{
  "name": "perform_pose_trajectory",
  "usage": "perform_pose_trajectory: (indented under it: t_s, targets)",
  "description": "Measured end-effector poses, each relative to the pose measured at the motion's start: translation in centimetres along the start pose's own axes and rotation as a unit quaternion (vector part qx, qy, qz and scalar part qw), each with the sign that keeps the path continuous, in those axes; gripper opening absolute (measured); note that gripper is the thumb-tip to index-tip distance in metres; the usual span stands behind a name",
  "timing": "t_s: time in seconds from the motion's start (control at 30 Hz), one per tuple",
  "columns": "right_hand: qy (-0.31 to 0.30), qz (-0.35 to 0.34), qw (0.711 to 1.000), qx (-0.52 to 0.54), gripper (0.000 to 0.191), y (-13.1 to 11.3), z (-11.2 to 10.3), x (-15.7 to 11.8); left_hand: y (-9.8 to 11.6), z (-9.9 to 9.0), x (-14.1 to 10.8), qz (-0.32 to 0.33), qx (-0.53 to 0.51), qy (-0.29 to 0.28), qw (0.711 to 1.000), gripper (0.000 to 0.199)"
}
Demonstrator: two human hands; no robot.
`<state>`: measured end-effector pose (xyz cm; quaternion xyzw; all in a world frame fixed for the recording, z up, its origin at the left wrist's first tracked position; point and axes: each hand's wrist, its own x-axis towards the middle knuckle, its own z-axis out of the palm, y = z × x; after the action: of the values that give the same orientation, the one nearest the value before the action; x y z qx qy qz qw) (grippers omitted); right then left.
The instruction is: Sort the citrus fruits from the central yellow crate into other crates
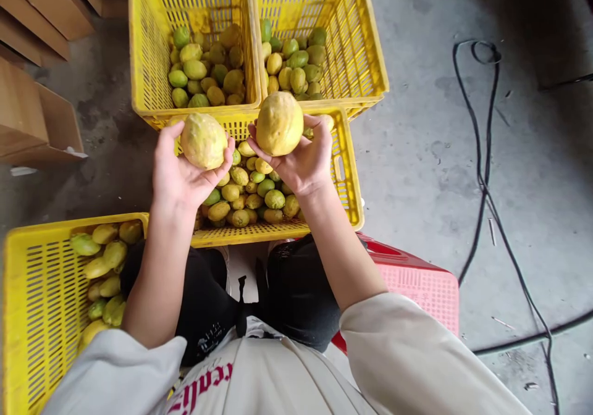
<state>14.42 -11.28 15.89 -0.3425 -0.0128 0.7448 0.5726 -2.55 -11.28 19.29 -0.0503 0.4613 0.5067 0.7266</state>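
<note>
My left hand [178, 177] holds a large pale yellow lemon [204, 141], palm up with fingers around its underside. In my right hand [303, 165] is another big yellow lemon [280, 123], with a few brownish marks. Both hands are raised over a yellow crate [354, 199] of small yellow and green lemons [266, 188]. The two held lemons are apart, at about the same height.
Two yellow crates [324, 102] with green and yellow lemons stand beyond. Another yellow crate [41, 316] with lemons is at lower left. Cardboard boxes [50, 1] are at upper left, a red stool [421, 291] at right, a black cable [485, 183] on the floor.
</note>
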Motion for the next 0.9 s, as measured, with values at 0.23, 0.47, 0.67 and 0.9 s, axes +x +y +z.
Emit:
perform_pose_trajectory:
  t_s: [0.23,0.47,0.67,0.9]
  targets:
    - [-0.021,-0.052,0.994,-0.089,0.027,-0.3,-1.2,0.8,0.0,-0.6,0.6,0.005,0.000,-0.025,1.000,0.037]
    - [-0.030,-0.057,0.988,-0.142,0.036,0.3,-1.6,1.5,-0.3,-1.1,0.6,0.052,0.021,-0.055,0.997,0.029]
    - [-0.043,-0.035,0.989,-0.136,0.040,0.3,-1.0,0.5,-0.2,-1.0,0.4,0.153,0.103,-0.074,0.980,0.011]
    - [-0.042,-0.031,0.989,-0.141,0.049,0.2,-1.2,0.7,-0.4,-1.1,0.6,0.170,0.167,-0.119,0.964,0.033]
